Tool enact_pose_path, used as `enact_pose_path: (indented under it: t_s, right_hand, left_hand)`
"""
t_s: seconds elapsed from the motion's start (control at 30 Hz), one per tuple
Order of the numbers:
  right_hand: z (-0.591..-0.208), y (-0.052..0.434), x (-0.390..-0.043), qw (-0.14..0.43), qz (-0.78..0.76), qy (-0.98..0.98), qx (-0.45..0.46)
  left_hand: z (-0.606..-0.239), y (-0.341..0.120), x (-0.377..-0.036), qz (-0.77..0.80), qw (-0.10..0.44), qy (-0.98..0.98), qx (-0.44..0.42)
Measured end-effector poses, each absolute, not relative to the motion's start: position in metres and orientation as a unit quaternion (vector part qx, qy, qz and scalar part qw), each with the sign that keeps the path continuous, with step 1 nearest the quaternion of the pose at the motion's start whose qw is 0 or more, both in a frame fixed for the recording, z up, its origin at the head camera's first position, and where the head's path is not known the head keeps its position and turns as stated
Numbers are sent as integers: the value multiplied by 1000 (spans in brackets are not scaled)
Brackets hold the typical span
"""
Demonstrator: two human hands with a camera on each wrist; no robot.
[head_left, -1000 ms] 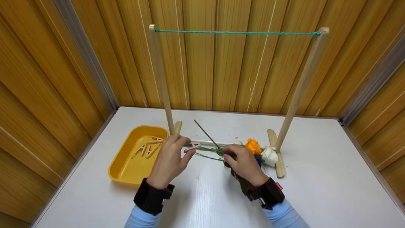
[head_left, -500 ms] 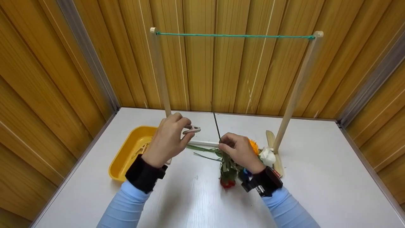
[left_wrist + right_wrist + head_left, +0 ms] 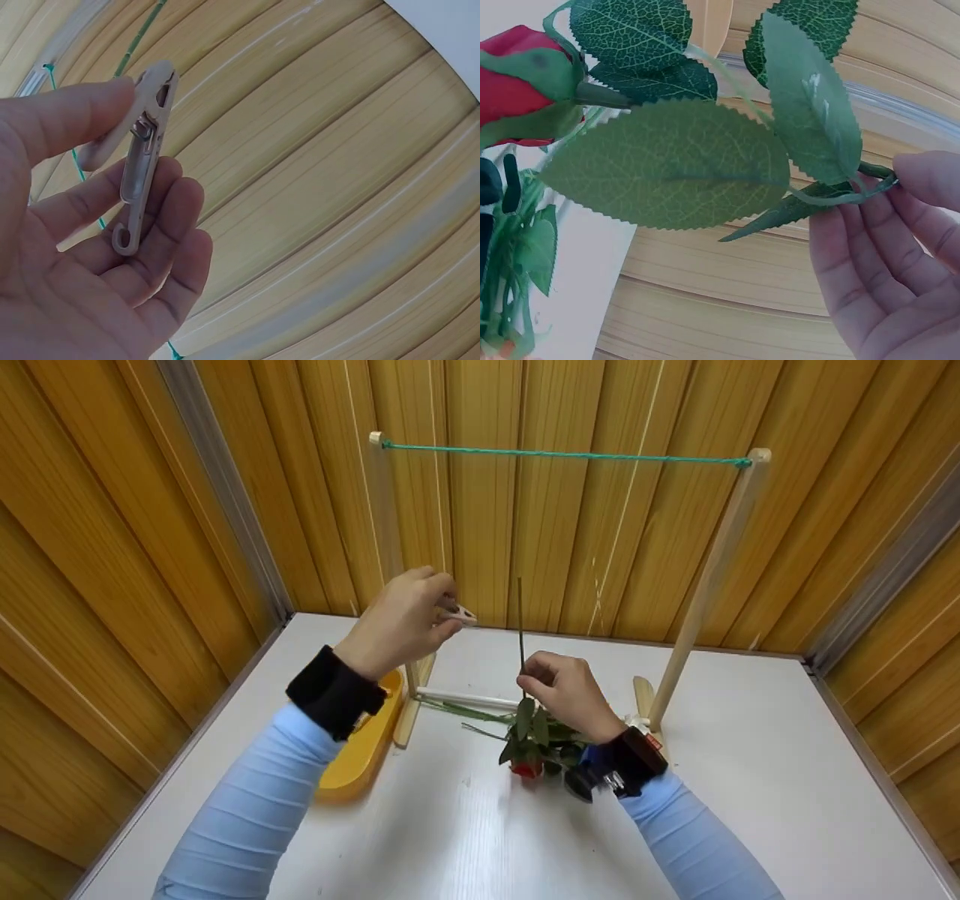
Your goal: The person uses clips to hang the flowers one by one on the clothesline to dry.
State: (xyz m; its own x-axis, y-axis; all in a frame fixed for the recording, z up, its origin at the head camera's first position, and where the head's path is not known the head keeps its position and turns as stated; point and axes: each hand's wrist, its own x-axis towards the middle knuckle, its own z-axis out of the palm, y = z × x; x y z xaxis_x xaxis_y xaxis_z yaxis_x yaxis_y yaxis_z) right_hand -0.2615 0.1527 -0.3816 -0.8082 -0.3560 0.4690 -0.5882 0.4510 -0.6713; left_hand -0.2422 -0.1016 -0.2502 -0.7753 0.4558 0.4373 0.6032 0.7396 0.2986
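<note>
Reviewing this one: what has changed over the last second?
The left hand has risen from near the yellow tray, carrying the clothespin higher. The right hand has lifted a little, swinging the rose stem from slanted to nearly upright; the red bloom now shows below. Nothing was newly gripped or let go. The green cord is still strung between the posts.

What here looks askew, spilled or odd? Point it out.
The red rose hangs bloom-down, its stem pointing up from the right hand in the head view, which looks odd for a flower, though it may be deliberate. I see no spill or damage.
</note>
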Motion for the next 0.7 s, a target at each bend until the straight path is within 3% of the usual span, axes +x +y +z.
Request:
enact_pose_path:
  t_s: [0.43,0.7]
  right_hand:
    - [-354,143,-280,137,424,-850,280]
    - [-335,135,-291,134,415,-857,274]
  left_hand:
    - [-185,-118,-271,-241,137,-923,-265]
    - [-156,-125,-276,-228,149,-928,-253]
